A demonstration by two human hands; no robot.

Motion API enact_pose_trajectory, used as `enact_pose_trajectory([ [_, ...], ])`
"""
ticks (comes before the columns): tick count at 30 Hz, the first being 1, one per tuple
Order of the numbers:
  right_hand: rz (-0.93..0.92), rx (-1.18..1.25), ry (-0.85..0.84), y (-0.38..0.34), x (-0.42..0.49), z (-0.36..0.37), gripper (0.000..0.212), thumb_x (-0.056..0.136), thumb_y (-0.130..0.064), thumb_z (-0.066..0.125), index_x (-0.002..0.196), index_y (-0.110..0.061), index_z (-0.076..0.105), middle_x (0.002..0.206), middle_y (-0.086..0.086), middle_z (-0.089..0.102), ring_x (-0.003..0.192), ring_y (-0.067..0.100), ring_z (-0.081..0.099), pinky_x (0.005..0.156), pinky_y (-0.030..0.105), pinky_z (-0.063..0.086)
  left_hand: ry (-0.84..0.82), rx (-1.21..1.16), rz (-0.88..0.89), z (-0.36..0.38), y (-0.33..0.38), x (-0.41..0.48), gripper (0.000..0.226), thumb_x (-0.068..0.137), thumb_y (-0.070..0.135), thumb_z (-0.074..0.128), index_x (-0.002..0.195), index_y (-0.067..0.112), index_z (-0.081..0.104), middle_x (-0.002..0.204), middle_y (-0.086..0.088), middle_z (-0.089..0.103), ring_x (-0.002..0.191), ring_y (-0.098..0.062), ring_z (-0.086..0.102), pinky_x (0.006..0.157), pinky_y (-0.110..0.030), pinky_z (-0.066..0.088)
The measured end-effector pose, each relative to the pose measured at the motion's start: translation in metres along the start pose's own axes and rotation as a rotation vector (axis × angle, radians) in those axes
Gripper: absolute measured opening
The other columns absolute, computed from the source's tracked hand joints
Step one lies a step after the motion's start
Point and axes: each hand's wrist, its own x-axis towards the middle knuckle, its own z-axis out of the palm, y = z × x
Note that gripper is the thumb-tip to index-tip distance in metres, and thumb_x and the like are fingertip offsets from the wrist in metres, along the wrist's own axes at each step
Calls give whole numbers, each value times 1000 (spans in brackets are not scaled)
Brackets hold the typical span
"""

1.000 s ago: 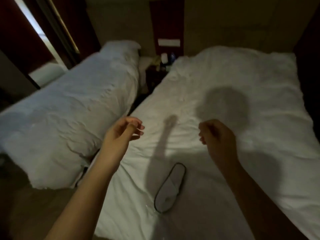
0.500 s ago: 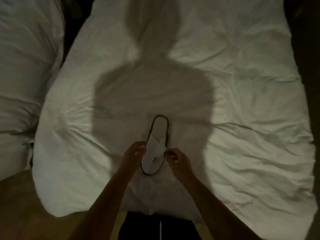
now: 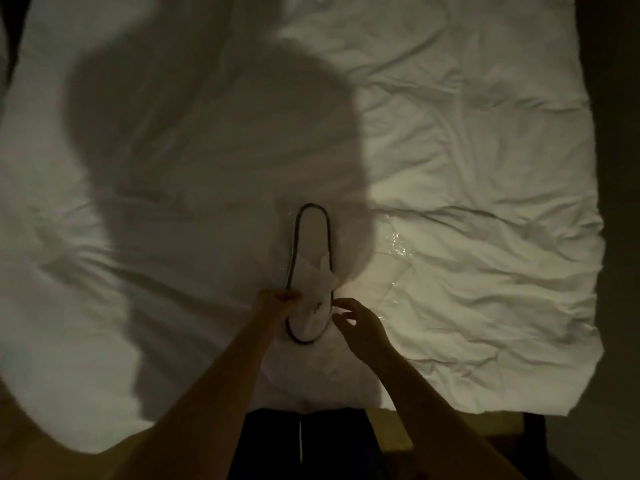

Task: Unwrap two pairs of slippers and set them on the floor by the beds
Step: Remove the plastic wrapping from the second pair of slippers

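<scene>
A white slipper with a dark rim point(image 3: 311, 251) lies on the white bed point(image 3: 467, 168), toe end toward me. My left hand point(image 3: 275, 303) pinches the slipper's left edge near the toe. My right hand point(image 3: 356, 323) hovers just right of the toe with its fingers apart and nothing in them. Clear plastic wrap point(image 3: 394, 247) glints on the sheet to the right of the slipper. Only this one slipper is in view.
My shadow covers the middle of the bed. The foot edge of the bed point(image 3: 450, 407) runs close in front of me, with my dark trousers point(image 3: 304, 445) and wooden floor point(image 3: 391, 427) below it. Dark gaps flank the bed on both sides.
My view swung down from the two beds to the foot of this one. Both hands came down to the slipper's toe end, and the left hand took hold of its edge.
</scene>
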Motion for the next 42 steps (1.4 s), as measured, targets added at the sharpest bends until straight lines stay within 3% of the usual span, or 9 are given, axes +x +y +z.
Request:
enact_pose_trajectory([
  [6,-32,110,119,-18,3,-3,25,93,-19,60,117,-16,63,120,1,67,93,11,61,68,7,40,127,27,257,-30,34,-28,30,73,-8,68,63,19,60,68,-7,63,71,-22,58,59,-19,46],
  [13,-147,648,257,-65,-10,-38,42,90,-18,65,128,-17,49,121,4,62,91,5,65,67,12,48,-121,-183,392,-88,71,-86,51,74,-5,72,99,36,56,94,2,63,72,-3,68,64,-19,54],
  [17,-303,871,324,-86,-29,-65,27,91,-24,62,117,-28,55,99,-15,74,92,-2,69,70,17,55,-303,-143,401,-102,67,-124,42,72,2,76,94,37,68,93,8,71,80,-10,70,71,-20,54],
  [21,-385,867,722,-91,-46,-83,53,91,-23,62,137,-26,38,128,-3,57,108,8,61,86,27,52,-320,-165,389,-104,57,-140,31,69,5,78,92,24,70,97,1,75,87,-18,71,73,-24,55],
  [24,-539,491,991,-92,-54,-101,40,88,-21,64,126,-16,52,122,0,56,107,18,58,85,26,49,-336,-124,382,-103,55,-144,34,73,-3,73,90,27,71,95,-1,75,86,-17,71,72,-26,56],
  [27,-710,38,824,-89,-52,-119,18,82,-15,71,100,-14,68,101,-5,65,96,22,64,85,21,46,-344,-141,372,-102,57,-146,35,72,-3,74,88,29,72,91,2,76,83,-13,71,69,-22,55],
  [30,-689,-156,535,-85,-53,-125,38,76,-18,78,112,-20,65,111,-9,63,105,15,59,92,21,42,-338,-143,383,-107,58,-144,30,73,3,75,93,26,73,101,-2,75,89,-17,72,72,-25,56],
  [33,-636,-99,513,-75,-53,-133,47,74,-14,80,116,-23,61,109,-20,60,98,0,56,86,8,41,-347,-148,367,-113,56,-142,31,73,3,75,94,24,73,102,-1,75,90,-18,72,70,-24,57],
  [42,-581,-45,327,-72,-62,-149,42,72,-15,82,104,-36,66,101,-21,65,88,1,64,74,16,52,-367,-272,290,-126,41,-139,32,73,9,69,101,25,74,102,-5,77,92,-22,73,69,-24,57],
])
